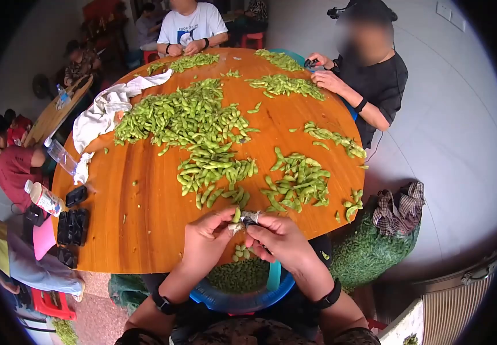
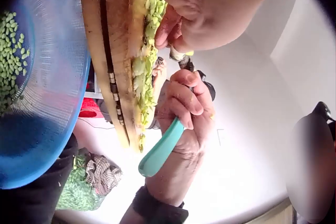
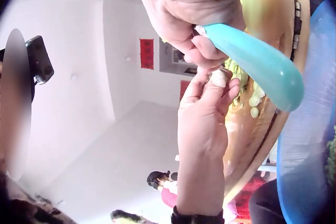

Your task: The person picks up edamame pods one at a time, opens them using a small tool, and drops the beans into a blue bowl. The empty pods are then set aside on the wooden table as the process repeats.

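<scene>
The left hand (image 1: 207, 237) pinches a green bean pod (image 1: 237, 215) between thumb and fingers at the table's front edge, with a white wrap on a digit. The right hand (image 1: 283, 238) meets it there, its fingers curled round a tool with a teal handle (image 1: 274, 276). In the left wrist view the right hand (image 2: 184, 108) grips that handle (image 2: 161, 149), whose end sticks out below the fist. The right wrist view shows the handle (image 3: 257, 61) under the right hand (image 3: 194, 8), and the left hand (image 3: 205, 113) touching the tool's working end, which the fingers mostly hide.
Piles of pods (image 1: 188, 112) lie on the round wooden table (image 1: 151, 213). A blue basket (image 1: 202, 292) of shelled beans sits below its front edge. Bottles (image 1: 44, 198), black cases (image 1: 73, 227) and a white cloth (image 1: 102, 109) are at left. A full net sack (image 1: 375, 253) stands at right; people sit around.
</scene>
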`<state>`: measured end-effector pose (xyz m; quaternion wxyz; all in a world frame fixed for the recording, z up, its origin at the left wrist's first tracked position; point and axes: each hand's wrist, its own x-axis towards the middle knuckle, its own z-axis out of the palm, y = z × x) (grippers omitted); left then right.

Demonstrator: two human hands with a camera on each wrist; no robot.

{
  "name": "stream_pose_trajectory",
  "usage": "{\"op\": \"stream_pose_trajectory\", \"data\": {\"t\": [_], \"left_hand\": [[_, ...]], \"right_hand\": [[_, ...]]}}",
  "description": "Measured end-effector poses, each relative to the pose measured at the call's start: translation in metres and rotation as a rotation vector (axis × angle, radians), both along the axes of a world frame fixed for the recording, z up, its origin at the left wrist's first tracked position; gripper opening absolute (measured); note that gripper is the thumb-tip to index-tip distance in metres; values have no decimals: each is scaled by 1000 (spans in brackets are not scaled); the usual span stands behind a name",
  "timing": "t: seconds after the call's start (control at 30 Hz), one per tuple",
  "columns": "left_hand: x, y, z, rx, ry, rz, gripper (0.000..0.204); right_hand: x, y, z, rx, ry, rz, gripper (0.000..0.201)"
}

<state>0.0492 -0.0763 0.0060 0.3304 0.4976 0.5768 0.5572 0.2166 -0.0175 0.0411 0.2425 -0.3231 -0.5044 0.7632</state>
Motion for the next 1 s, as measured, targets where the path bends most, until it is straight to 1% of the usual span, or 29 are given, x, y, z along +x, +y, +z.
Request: {"op": "stream_pose_trajectory", "data": {"t": [0.07, 0.2, 0.3, 0.37, 0.4, 0.43, 0.47, 0.5, 0.53, 0.57, 0.6, 0.67, 0.77, 0.83, 0.87, 0.93, 1.0], "left_hand": [[1, -2, 3, 41, 191, 26, 32], [1, 0, 4, 53, 241, 36, 31], [-3, 2, -6, 91, 160, 15, 30], [-5, 5, -16, 108, -3, -43, 28], [-6, 6, -17, 107, -5, -46, 28], [-7, 7, -18, 103, -109, -83, 28], [-7, 7, -19, 98, -214, -118, 27], [-9, 8, -21, 94, -216, -120, 27], [-11, 9, -24, 73, -287, -152, 27], [-13, 9, -25, 52, -358, -184, 28], [-16, 10, -25, 48, -359, -181, 28], [-21, 12, -23, -24, -465, -247, 28], [-21, 12, -20, -31, -474, -234, 28], [-20, 13, -22, -16, -439, -219, 29], [-19, 13, -23, -1, -406, -205, 29], [-15, 12, -24, -9, -382, -189, 30], [-14, 13, -25, -17, -359, -171, 31]], "right_hand": [[0, -1, 0, 12, -23, -7, 14], [-2, -2, -8, 48, -50, -17, 14], [-7, -1, -15, 97, -57, -50, 15], [-8, 1, -17, 118, -57, -72, 17], [-8, 3, -18, 1, -14, -67, 15], [-9, 5, -19, -117, 30, -62, 14], [-8, 8, -22, -120, 28, -65, 14], [-6, 12, -24, -205, 76, -27, 13], [-5, 15, -25, -291, 125, 11, 12], [-5, 18, -25, -295, 124, 12, 12], [-5, 20, -24, -342, 133, 12, 12], [-5, 22, -24, -392, 144, 9, 12], [-8, 22, -21, -378, 172, 40, 13], [-12, 14, -14, -130, 43, -7, 14], [-12, 13, -12, -128, 44, -7, 14], [-10, 11, -8, -45, 1, 4, 14], [-7, 11, -7, -35, 11, 9, 14]]}}
